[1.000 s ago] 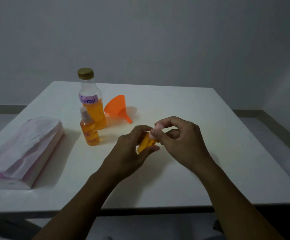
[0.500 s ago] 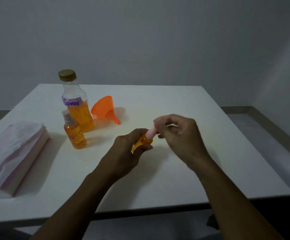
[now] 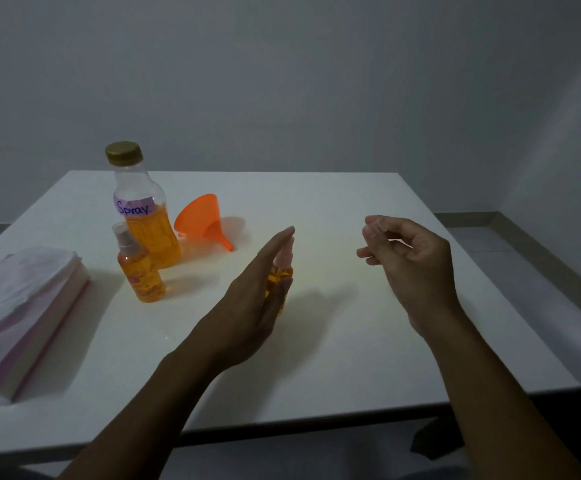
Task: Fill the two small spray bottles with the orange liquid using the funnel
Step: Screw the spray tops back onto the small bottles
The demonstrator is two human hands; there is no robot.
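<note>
Two small spray bottles hold orange liquid. One [image 3: 140,271] stands capped at the left, in front of the large bottle [image 3: 143,216] labelled "Spray", which is about half full and has a gold lid. The other small bottle [image 3: 281,271] stands mid-table with its pink spray head on, mostly hidden behind my left hand [image 3: 258,299]. That hand is flat with straight fingers, and its thumb lies against the bottle. My right hand [image 3: 410,261] hovers apart to the right, fingers loosely curled and holding nothing I can make out. The orange funnel [image 3: 202,220] lies on its side behind.
A stack of white and pink paper or tissue [image 3: 19,313] lies at the left edge of the white table [image 3: 351,341]. A grey wall stands behind the table. Floor and a skirting ledge show to the right.
Both hands were on the small bottle, the right at its pink spray head. Now the right hand has pulled away to the right, and the left has straightened beside the upright bottle.
</note>
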